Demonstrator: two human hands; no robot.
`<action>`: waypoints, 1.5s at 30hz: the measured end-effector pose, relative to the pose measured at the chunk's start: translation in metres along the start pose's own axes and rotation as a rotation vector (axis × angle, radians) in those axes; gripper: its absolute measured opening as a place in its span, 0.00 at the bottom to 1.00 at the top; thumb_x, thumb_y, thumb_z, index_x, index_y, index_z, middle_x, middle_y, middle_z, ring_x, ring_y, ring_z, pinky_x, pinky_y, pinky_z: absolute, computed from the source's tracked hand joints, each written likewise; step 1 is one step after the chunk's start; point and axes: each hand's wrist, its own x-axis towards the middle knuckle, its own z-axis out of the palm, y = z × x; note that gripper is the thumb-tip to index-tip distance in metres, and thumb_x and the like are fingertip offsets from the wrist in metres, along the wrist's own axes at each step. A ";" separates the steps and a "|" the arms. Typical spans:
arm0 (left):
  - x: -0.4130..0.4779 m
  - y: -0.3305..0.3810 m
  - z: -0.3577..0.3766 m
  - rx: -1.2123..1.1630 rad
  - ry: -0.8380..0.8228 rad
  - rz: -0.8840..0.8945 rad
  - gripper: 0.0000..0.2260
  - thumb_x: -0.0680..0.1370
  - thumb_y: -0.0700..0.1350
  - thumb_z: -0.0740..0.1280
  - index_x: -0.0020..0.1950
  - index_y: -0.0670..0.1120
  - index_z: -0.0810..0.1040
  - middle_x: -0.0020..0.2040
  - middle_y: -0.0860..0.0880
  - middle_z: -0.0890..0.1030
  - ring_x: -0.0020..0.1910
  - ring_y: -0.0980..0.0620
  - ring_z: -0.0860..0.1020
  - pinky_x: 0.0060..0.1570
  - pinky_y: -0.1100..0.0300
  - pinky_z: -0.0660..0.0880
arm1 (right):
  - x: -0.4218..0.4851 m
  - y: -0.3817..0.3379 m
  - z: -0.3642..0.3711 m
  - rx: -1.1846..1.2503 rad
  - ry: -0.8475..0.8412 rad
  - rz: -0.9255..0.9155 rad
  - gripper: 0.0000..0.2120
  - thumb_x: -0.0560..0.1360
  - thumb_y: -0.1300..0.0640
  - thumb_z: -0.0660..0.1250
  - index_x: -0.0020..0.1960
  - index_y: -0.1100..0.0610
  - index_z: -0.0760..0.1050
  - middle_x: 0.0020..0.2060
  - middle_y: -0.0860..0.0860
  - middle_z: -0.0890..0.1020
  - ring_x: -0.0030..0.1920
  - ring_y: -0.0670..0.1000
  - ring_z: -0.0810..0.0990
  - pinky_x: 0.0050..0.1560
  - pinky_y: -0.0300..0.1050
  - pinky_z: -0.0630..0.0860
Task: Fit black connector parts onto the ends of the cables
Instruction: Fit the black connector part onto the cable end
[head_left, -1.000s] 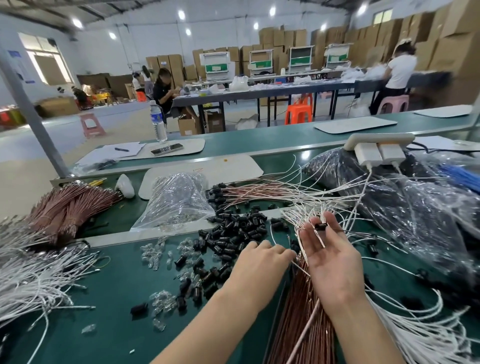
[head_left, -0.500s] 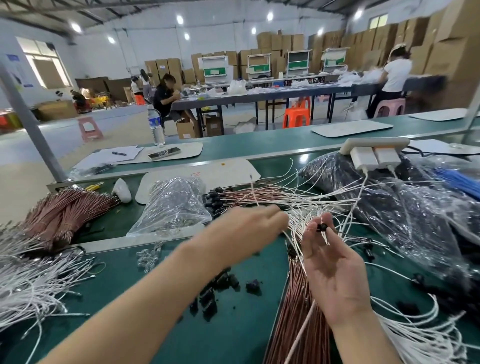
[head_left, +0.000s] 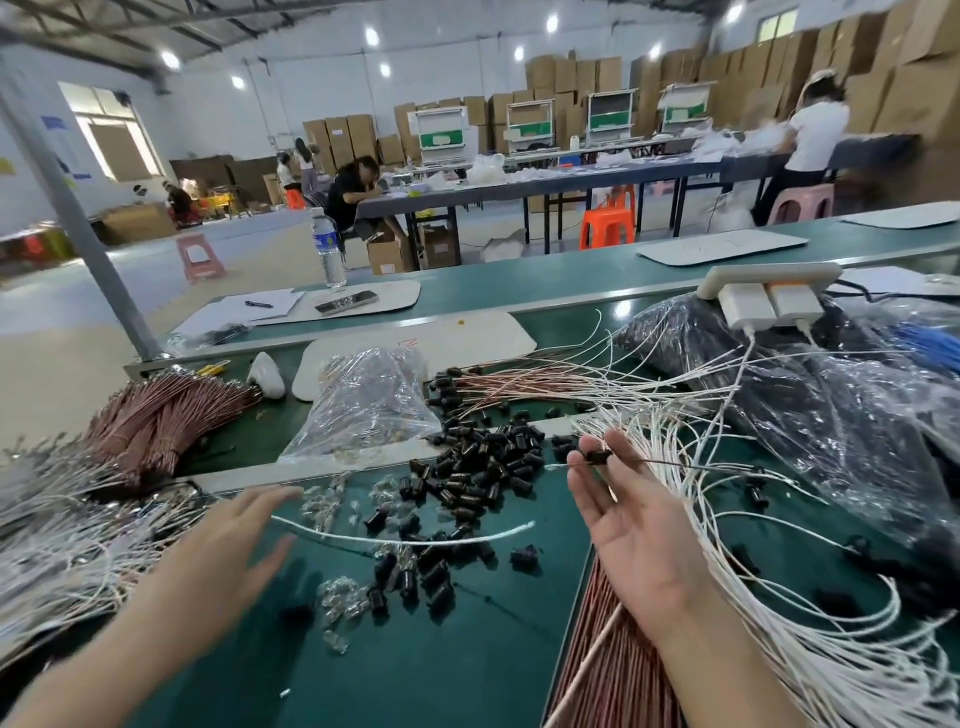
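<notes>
My right hand is palm up, pinching a black connector at its fingertips; a thin cable runs through the connector to the right. My left hand hovers blurred at the lower left, fingers spread, holding nothing. A single white cable lies across the pile of loose black connectors between the hands. Under my right wrist lie a copper cable bundle and a fan of white cables.
A clear bag of small parts sits behind the pile, and clear loose pieces lie in front. Cable bundles, copper and white, fill the left. Dark plastic bags and a power strip are at the right.
My left hand swung from the cable bundle at the centre back to the lower left, and a white cable now lies over the connector pile. My right hand kept its pinch.
</notes>
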 end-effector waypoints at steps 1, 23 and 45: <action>-0.006 0.015 0.009 -0.052 0.038 0.024 0.22 0.80 0.46 0.69 0.73 0.53 0.71 0.68 0.55 0.74 0.66 0.56 0.71 0.70 0.58 0.65 | 0.000 0.001 -0.001 -0.013 0.014 -0.003 0.13 0.76 0.66 0.63 0.50 0.58 0.86 0.53 0.59 0.85 0.53 0.57 0.86 0.50 0.45 0.83; -0.007 0.105 0.074 -0.405 0.162 0.293 0.10 0.81 0.56 0.65 0.49 0.54 0.84 0.54 0.65 0.80 0.60 0.65 0.72 0.61 0.68 0.67 | -0.001 0.014 0.002 -0.156 0.038 0.058 0.15 0.76 0.68 0.64 0.61 0.60 0.79 0.54 0.59 0.85 0.55 0.59 0.85 0.49 0.49 0.84; 0.000 0.126 0.067 -0.425 0.511 0.119 0.01 0.80 0.49 0.67 0.50 0.53 0.78 0.43 0.61 0.77 0.34 0.59 0.75 0.32 0.64 0.73 | -0.003 0.033 0.008 -0.370 -0.080 0.086 0.13 0.72 0.66 0.68 0.54 0.59 0.85 0.56 0.60 0.84 0.58 0.60 0.84 0.52 0.46 0.82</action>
